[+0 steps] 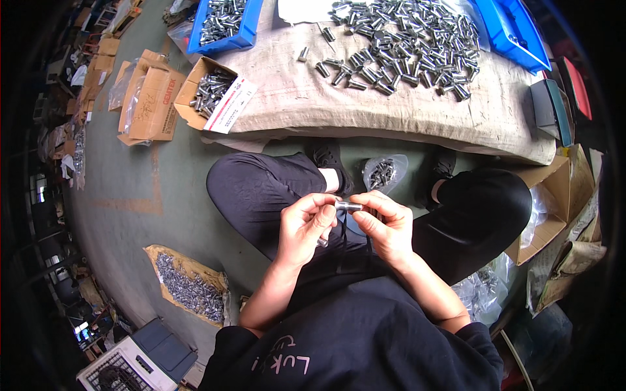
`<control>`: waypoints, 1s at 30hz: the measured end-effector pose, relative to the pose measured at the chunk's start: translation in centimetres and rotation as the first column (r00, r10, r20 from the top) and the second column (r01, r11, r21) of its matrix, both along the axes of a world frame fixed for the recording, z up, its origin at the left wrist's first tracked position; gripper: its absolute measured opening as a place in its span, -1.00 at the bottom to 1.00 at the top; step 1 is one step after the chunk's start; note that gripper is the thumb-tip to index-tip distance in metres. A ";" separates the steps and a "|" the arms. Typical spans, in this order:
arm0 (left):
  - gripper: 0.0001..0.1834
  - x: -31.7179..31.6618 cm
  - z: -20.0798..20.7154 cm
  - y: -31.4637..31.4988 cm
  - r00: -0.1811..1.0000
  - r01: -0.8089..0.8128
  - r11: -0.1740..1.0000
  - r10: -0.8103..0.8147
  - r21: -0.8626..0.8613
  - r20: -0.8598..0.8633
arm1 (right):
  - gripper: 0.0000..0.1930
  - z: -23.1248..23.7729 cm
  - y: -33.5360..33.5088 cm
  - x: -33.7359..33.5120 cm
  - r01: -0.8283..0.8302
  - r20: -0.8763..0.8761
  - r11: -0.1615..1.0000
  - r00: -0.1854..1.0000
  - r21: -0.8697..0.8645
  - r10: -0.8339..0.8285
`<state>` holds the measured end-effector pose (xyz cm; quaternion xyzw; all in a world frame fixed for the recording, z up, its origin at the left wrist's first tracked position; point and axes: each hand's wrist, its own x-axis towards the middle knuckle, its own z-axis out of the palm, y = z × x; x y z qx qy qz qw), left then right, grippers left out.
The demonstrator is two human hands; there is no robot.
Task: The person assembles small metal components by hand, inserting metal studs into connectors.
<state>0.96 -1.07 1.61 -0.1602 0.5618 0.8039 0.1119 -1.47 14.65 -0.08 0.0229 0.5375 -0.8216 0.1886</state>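
Above my lap, a shiny metal bolt [350, 206] lies sideways between my two hands, its wider end toward the left. My left hand [305, 225] pinches that end with thumb and fingertips. A second small metal piece [322, 242] pokes out from under the curled fingers of the same hand; its kind I cannot make out. At the other end, my right hand [386, 225] grips the bolt between thumb and forefinger. Past my hands, a clear plastic bag [393, 184] of small metal parts sits on the floor between my feet.
A cloth-covered table [280, 98] ahead bears a heap of bolts [404, 49]. Blue bins [248, 32] and an open carton of bolts [189, 107] stand at its edges. Left on the floor lies a tray of small metal parts [189, 290]; a cardboard box [554, 195] is right.
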 end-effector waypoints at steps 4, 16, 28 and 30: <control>-0.75 0.0 -0.1 0.0 1.000 0.003 0.999 -0.002 -0.037 0.030 | -0.77 0.0 0.0 -0.1 -0.007 -0.105 0.997 0.994 0.073 0.015; -0.69 -0.5 0.4 0.1 0.934 0.015 0.913 -0.158 -0.407 -0.320 | -0.78 -0.2 0.0 0.0 0.035 0.198 0.972 0.980 -0.231 0.012; -0.55 -0.2 -0.2 0.3 1.000 0.012 0.993 -0.014 0.114 0.017 | -0.90 0.0 0.0 -0.9 0.159 0.313 0.811 0.949 -0.563 0.031; -0.53 -0.2 -0.3 0.4 0.998 0.031 0.987 -0.038 0.160 0.040 | -0.91 -0.8 0.4 -0.8 0.056 0.275 0.830 0.954 -0.555 0.119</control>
